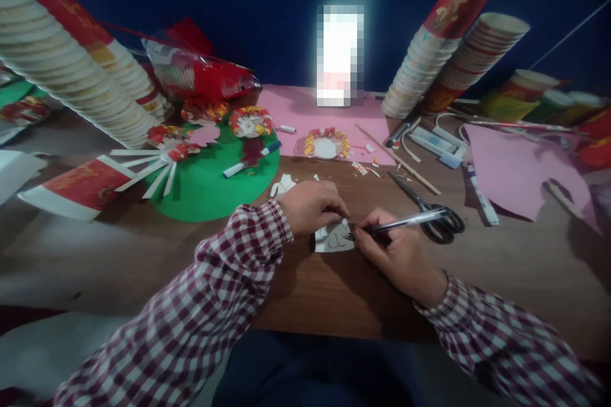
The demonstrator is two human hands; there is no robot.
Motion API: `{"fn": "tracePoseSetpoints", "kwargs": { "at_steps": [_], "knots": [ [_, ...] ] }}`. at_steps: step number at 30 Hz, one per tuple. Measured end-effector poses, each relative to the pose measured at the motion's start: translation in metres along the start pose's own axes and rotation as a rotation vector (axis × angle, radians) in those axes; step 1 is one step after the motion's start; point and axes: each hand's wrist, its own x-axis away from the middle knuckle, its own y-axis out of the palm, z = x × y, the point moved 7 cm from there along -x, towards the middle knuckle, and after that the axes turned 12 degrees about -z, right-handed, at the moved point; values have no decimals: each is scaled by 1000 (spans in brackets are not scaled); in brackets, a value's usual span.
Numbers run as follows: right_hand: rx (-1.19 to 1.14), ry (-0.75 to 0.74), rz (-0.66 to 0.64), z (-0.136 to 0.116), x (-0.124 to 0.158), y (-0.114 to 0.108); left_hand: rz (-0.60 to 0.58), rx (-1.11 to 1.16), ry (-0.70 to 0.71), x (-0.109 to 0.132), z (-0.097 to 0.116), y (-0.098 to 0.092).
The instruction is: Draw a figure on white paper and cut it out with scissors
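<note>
A small white paper piece (333, 238) with pencil-like lines lies on the brown table (143, 254) in front of me. My left hand (312, 203) is closed, its fingertips pressing the piece down at its top edge. My right hand (398, 254) is closed around a silver pen (405, 222), whose tip touches the right edge of the paper piece. Both arms wear red and white checked sleeves.
Black-handled scissors (432, 213) lie just right of my right hand. A green paper disc (210, 184) with a marker (251, 161) and cup flowers sits at the left. Stacks of paper cups (453, 44) lean at both back sides. Pink sheets (515, 168) lie at the right and back.
</note>
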Motion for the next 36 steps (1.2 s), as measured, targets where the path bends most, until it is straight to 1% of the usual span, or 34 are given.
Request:
{"fn": "tracePoseSetpoints", "kwargs": {
  "at_steps": [5,28,36],
  "knots": [
    [-8,-4,-4,1,0,1,-16,7,-8,0,0,0],
    [-53,-7,-32,0,0,1,-19,25,-7,1,0,0],
    [-63,-23,-18,0,0,1,-16,28,3,1,0,-1]
  ]
}}
